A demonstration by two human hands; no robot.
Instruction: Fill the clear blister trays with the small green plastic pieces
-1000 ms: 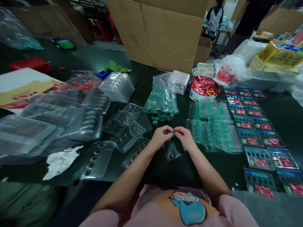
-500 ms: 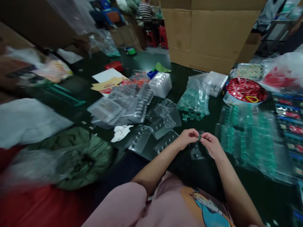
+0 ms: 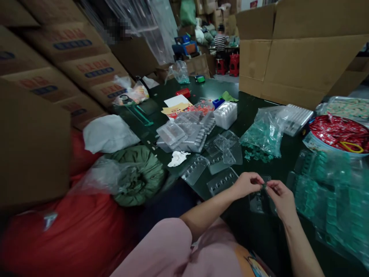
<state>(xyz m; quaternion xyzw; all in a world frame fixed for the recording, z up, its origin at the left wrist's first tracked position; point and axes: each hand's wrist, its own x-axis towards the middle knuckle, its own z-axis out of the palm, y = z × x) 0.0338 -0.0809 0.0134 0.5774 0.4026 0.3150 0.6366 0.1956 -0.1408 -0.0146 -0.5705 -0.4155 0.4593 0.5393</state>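
Lengthwise, the clear tray (image 3: 258, 204) points roughly forward.

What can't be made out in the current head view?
Head view:
Small green piece: too small for its shape, partly covered by the left hand and right hand.
Rows of green pieces: cut off by the right edge.
Shirt print: cut off by the bottom edge.

Dim light leaves a pale sheen on the dark surface (image 3: 213, 87); blur softens the red fabric (image 3: 75, 234), and edges stretch.
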